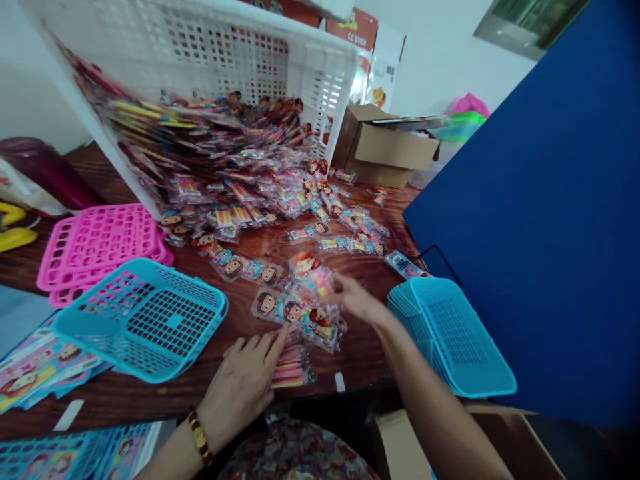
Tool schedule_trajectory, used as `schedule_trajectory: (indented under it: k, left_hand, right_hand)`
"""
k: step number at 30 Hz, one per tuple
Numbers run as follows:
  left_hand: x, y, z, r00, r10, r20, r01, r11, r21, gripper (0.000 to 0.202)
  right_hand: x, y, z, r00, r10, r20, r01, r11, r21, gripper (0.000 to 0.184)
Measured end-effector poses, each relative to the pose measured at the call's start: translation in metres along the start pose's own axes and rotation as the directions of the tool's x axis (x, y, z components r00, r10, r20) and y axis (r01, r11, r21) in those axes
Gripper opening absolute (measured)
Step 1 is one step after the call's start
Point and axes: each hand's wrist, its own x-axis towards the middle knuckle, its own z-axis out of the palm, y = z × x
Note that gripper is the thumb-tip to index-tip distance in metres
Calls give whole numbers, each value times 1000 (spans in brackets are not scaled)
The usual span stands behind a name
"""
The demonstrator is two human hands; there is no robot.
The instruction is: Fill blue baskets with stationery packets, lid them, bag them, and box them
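My right hand (356,300) pinches a small clear plastic packet (315,275) with a red-haired cartoon figure and pink and yellow contents; it is slightly blurred. Below it, several similar packets (293,308) overlap on the dark wood table. My left hand (247,373), palm down with fingers stretched out, rests against a neat stack of pink-striped packets (293,367) near the front edge. A loose strip of packets (245,267) lies beyond my left hand.
A tipped white crate (310,67) spills many packets onto the table. A blue basket (200,293) and pink baskets (100,243) stand left. Nested blue baskets (463,333) sit right, beside a blue panel (540,220). An open cardboard box (390,150) is behind.
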Motion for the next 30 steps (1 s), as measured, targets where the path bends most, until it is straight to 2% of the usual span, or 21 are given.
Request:
schedule_trajectory:
  k: [2,4,5,7,11,13,15,20,22,24,26,30]
  left_hand:
    - [0,0,-1,1000,-1,10,1,1000,-5,94]
    - [0,0,-2,1000,1,21,-1,1000,-5,94]
    - [0,0,-2,1000,1,26,-1,1000,-3,94]
    - [0,0,-2,999,-2,32,2,1000,3,92]
    - [-1,0,3,1000,-15,26,15,1000,14,93]
    - [-1,0,6,1000,-14,14,14,1000,17,94]
    - [-2,-1,8,1000,-9,2,9,1000,17,95]
    - [-2,-2,9,1000,-5,17,5,1000,17,91]
    - [-2,-2,10,1000,-4,16,3,1000,7,90]
    - [-2,-2,10,1000,-9,11,9,1000,0,90]
    - [-1,-1,10,1000,-19,13,19,1000,-3,89]
    - [0,-1,10,999,-33,31,33,999,-13,91]
  right_hand:
    - [-11,-1,25,1000,24,-17,-24,1000,1,52]
    - [-11,5,30,997,65,-32,-69,990,-120,50]
    - [-5,10,24,997,65,-40,-71,982,-173,46]
    - [13,20,-1,998,28,-59,-40,976,-214,37]
    - [48,30,-57,983,46,-180,-70,989,-133,23]
    - [52,30,-65,962,106,-251,-131,988,-85,19]
    - [46,28,-55,933,185,-308,-202,979,-23,23]
    - [23,22,0,858,392,-333,-395,917,62,31]
    - [28,20,8,808,472,-352,-487,872,50,38]
    - [44,13,8,772,523,-362,-551,834,30,45]
    - [68,2,4,783,513,-351,-548,836,-2,47]
    - [113,-27,1,905,318,-283,-352,933,-79,35]
